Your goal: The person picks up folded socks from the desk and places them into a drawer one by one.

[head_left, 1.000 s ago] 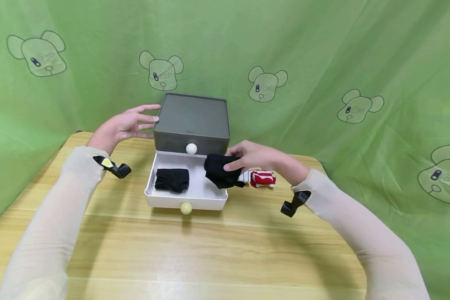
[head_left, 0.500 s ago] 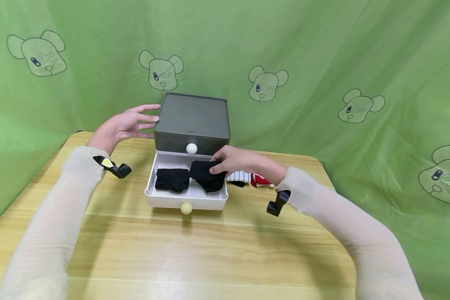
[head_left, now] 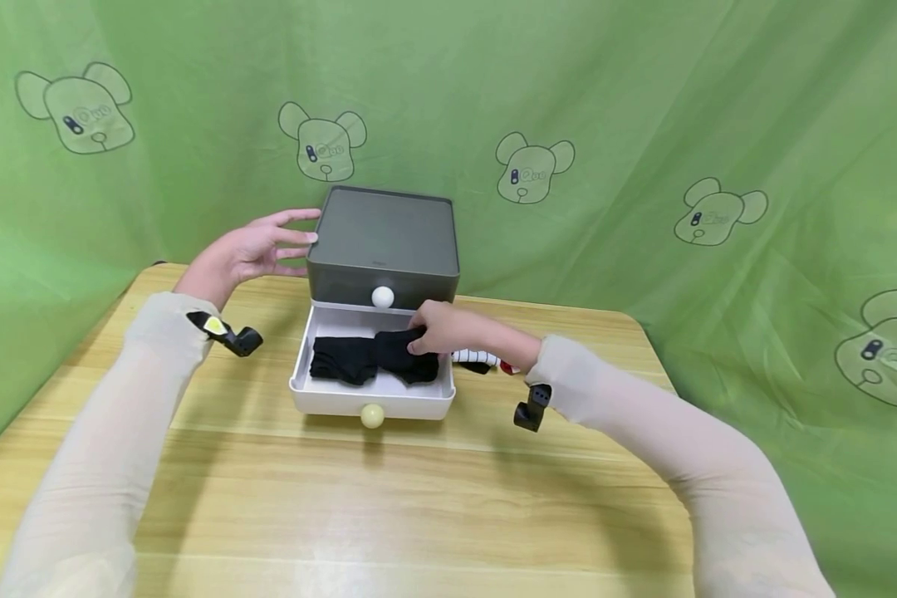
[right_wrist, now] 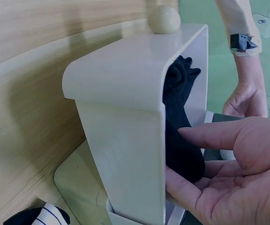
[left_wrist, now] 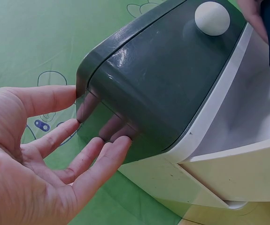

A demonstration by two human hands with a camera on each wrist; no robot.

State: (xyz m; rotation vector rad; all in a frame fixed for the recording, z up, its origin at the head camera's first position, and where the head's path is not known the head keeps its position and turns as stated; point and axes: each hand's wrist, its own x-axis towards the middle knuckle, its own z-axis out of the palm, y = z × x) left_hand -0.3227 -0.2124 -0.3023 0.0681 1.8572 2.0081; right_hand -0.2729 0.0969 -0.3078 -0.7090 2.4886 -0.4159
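Note:
A small two-drawer organizer [head_left: 384, 228] with a dark grey upper part stands at the back of the table. Its white lower drawer [head_left: 370, 404] is pulled out. In it, on the left, lies a folded pair of black socks [head_left: 340, 359]. Beside that, a second folded pair of black socks [head_left: 404, 357] rests at the drawer's right side, and my right hand [head_left: 441, 326] pinches its edge between thumb and fingers. My left hand [head_left: 257, 247] touches the organizer's left side with its fingertips, the fingers spread and fairly straight [left_wrist: 55, 150].
White striped socks with black parts [head_left: 474, 359] lie on the table right of the drawer, partly behind the right wrist. A bit of red cloth [head_left: 507, 367] shows beside them. A green curtain [head_left: 605, 100] hangs behind the wooden table [head_left: 344, 515].
My right hand has carried the second black socks left and down into the drawer, beside the first pair. The left hand keeps its place on the organizer.

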